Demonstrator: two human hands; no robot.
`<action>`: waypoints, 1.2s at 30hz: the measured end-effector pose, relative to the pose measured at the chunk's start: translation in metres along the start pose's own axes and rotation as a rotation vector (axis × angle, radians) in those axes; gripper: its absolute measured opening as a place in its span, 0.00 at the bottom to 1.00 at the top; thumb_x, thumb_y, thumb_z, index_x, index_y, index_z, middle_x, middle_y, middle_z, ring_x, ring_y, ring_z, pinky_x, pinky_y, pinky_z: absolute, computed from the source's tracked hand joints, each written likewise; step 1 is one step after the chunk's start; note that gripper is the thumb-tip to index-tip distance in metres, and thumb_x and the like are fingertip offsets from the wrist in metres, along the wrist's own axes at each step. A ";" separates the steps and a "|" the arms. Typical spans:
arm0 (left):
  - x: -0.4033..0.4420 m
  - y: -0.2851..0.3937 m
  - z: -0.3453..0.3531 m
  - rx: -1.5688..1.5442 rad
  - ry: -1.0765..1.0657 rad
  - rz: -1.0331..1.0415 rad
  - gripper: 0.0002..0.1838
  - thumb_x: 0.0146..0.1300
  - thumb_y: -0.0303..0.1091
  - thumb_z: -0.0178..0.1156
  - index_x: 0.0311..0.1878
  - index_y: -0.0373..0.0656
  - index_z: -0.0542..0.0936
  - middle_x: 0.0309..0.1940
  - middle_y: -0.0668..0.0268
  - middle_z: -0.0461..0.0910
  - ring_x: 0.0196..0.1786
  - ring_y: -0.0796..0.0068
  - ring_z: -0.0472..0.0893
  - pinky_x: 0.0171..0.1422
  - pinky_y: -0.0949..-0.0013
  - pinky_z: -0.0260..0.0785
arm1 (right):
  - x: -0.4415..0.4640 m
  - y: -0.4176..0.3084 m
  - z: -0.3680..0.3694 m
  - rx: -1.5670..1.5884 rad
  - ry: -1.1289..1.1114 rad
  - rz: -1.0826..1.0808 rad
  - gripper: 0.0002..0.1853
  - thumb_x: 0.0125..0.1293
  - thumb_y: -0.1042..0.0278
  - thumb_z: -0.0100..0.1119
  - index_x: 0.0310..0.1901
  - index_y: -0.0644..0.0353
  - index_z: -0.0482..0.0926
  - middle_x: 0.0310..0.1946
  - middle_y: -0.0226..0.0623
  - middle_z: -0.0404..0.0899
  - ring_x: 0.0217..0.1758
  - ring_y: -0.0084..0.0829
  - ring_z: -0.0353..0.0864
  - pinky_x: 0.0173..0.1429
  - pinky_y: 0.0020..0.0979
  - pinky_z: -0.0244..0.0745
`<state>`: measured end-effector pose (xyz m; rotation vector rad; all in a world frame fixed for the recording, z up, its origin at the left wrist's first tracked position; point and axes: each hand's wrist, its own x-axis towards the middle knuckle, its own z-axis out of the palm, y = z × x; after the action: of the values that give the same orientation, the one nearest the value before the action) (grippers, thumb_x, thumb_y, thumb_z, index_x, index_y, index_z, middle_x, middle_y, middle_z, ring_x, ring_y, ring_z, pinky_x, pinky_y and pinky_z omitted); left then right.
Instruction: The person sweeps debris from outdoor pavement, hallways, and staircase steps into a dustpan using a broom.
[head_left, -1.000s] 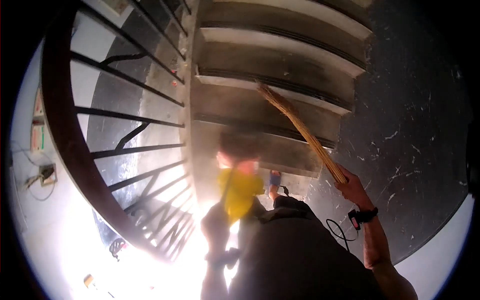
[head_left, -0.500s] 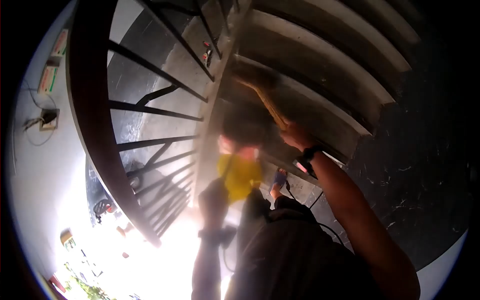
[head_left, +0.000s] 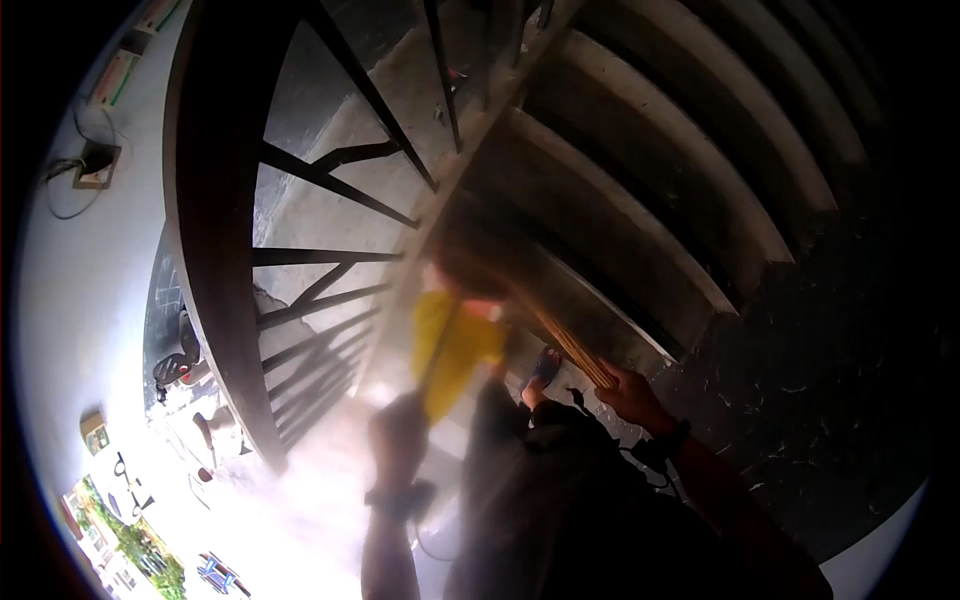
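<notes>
My right hand [head_left: 636,398] is closed around the bundled, straw-coloured handle of a broom [head_left: 572,346]. The broom's far end is smeared and dark over a stair step, close to the red edge of a yellow dustpan [head_left: 440,345]. My left hand [head_left: 398,436], hazy from glare, is closed on the dustpan's thin dark handle. The dustpan hangs or rests beside the lower steps; the blur hides which. Whether any dirt lies in it cannot be made out.
Concrete stairs [head_left: 640,210] rise to the upper right. A dark railing [head_left: 215,250] with metal bars runs along the left. My sandalled foot [head_left: 541,375] stands below the broom. Shoes [head_left: 178,360] lie beyond the railing, and a wall socket [head_left: 96,166] has cables.
My right hand and the broom have moved down and slightly right in view, with the broom's far end lower. The dustpan has shifted slightly left. The whole view has tilted.
</notes>
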<state>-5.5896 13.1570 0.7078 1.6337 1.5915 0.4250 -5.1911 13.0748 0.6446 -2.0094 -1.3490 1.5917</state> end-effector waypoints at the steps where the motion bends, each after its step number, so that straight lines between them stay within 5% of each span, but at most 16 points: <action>1: -0.008 0.000 -0.004 0.057 0.014 -0.029 0.09 0.62 0.25 0.53 0.40 0.38 0.82 0.26 0.61 0.81 0.27 0.71 0.77 0.31 0.66 0.70 | 0.001 0.003 0.003 0.025 0.010 0.034 0.35 0.63 0.63 0.60 0.71 0.64 0.64 0.33 0.38 0.80 0.31 0.27 0.79 0.36 0.31 0.75; 2: -0.015 0.000 -0.008 0.113 0.028 -0.058 0.07 0.62 0.27 0.53 0.31 0.42 0.80 0.25 0.57 0.80 0.26 0.56 0.80 0.31 0.56 0.71 | 0.008 -0.003 0.005 0.072 -0.015 0.092 0.34 0.64 0.63 0.60 0.71 0.62 0.65 0.30 0.35 0.78 0.27 0.25 0.76 0.32 0.30 0.72; 6: -0.034 -0.003 -0.026 0.129 0.040 -0.160 0.06 0.60 0.28 0.55 0.34 0.42 0.82 0.26 0.57 0.81 0.28 0.57 0.81 0.32 0.58 0.72 | 0.073 -0.038 0.022 0.420 -0.069 0.260 0.22 0.66 0.64 0.57 0.62 0.55 0.73 0.21 0.26 0.70 0.15 0.17 0.65 0.18 0.25 0.60; 9: -0.037 -0.025 -0.025 0.110 0.040 -0.182 0.14 0.60 0.23 0.54 0.45 0.35 0.86 0.22 0.62 0.82 0.22 0.84 0.72 0.26 0.74 0.65 | 0.134 -0.032 0.050 0.563 -0.022 0.251 0.16 0.68 0.65 0.56 0.55 0.55 0.75 0.19 0.25 0.67 0.16 0.17 0.64 0.18 0.25 0.59; 13: -0.038 -0.071 -0.016 0.154 0.035 -0.164 0.13 0.60 0.25 0.54 0.44 0.36 0.86 0.22 0.59 0.82 0.21 0.81 0.73 0.25 0.72 0.66 | 0.204 -0.029 0.089 0.422 -0.015 0.243 0.11 0.69 0.64 0.54 0.49 0.56 0.76 0.21 0.28 0.71 0.16 0.22 0.67 0.19 0.28 0.62; 17: -0.028 -0.104 -0.013 0.210 0.023 -0.184 0.13 0.60 0.24 0.55 0.44 0.38 0.86 0.20 0.59 0.80 0.20 0.81 0.73 0.26 0.71 0.66 | 0.226 -0.092 0.111 -0.435 -0.082 -0.059 0.11 0.67 0.65 0.55 0.48 0.59 0.78 0.32 0.41 0.80 0.31 0.36 0.79 0.37 0.36 0.73; 19: -0.023 -0.119 -0.014 0.163 0.029 -0.158 0.13 0.60 0.25 0.56 0.44 0.39 0.86 0.19 0.59 0.79 0.20 0.80 0.73 0.26 0.71 0.66 | 0.248 -0.075 0.137 -0.939 -0.143 -0.409 0.12 0.66 0.64 0.56 0.40 0.62 0.83 0.41 0.46 0.83 0.48 0.46 0.82 0.53 0.40 0.76; 22: -0.013 -0.138 -0.011 0.158 0.014 -0.120 0.12 0.60 0.26 0.56 0.43 0.40 0.86 0.19 0.59 0.80 0.20 0.77 0.76 0.27 0.68 0.69 | 0.265 -0.046 0.174 -0.909 -0.096 -0.300 0.13 0.66 0.66 0.56 0.48 0.63 0.81 0.46 0.49 0.82 0.51 0.47 0.82 0.58 0.40 0.76; 25: -0.003 -0.147 -0.010 0.216 -0.006 -0.171 0.12 0.60 0.28 0.56 0.43 0.40 0.87 0.21 0.57 0.81 0.21 0.73 0.79 0.28 0.67 0.70 | 0.222 -0.094 0.153 -0.462 0.045 -0.133 0.24 0.64 0.65 0.59 0.61 0.63 0.73 0.50 0.52 0.80 0.53 0.50 0.81 0.62 0.41 0.73; 27: 0.002 -0.154 -0.008 0.217 -0.017 -0.215 0.12 0.60 0.28 0.56 0.43 0.41 0.87 0.22 0.56 0.82 0.22 0.71 0.80 0.29 0.66 0.71 | 0.206 -0.089 0.168 -0.467 0.187 -0.159 0.31 0.63 0.67 0.59 0.67 0.61 0.64 0.54 0.54 0.78 0.54 0.52 0.80 0.64 0.43 0.72; 31: 0.012 -0.146 -0.010 0.205 0.001 -0.231 0.13 0.61 0.30 0.55 0.42 0.42 0.88 0.26 0.55 0.85 0.26 0.65 0.84 0.33 0.64 0.74 | 0.173 -0.056 0.169 -0.376 -0.048 -0.217 0.38 0.61 0.68 0.58 0.73 0.55 0.56 0.61 0.60 0.70 0.55 0.56 0.79 0.62 0.49 0.72; 36: 0.011 -0.147 -0.009 0.233 -0.035 -0.275 0.13 0.61 0.30 0.54 0.42 0.42 0.88 0.29 0.53 0.85 0.30 0.62 0.85 0.36 0.64 0.76 | 0.120 -0.026 0.148 -0.567 -0.176 -0.094 0.37 0.61 0.64 0.60 0.73 0.48 0.60 0.47 0.54 0.81 0.48 0.55 0.81 0.51 0.47 0.77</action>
<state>-5.6940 13.1540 0.6034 1.5483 1.8618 0.0688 -5.3346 13.1314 0.5305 -2.0788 -2.1222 1.4878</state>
